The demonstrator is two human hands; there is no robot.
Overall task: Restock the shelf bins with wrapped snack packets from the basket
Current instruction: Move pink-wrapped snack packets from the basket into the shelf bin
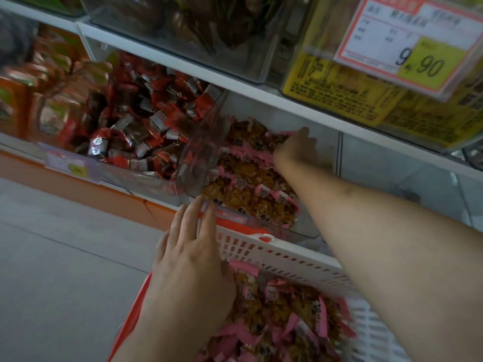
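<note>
Two hands are at work, as I see it. The right hand (298, 147), at centre frame, reaches deep into the clear shelf bin (308, 228) and rests on the pink-wrapped snack packets (245, 184); whether its fingers are wide or holding one I cannot tell. The left hand (193, 257), fingers (209, 218) straight, touches the bin's front edge above the white basket (287, 259), lower centre, which holds more packets (287, 314).
</note>
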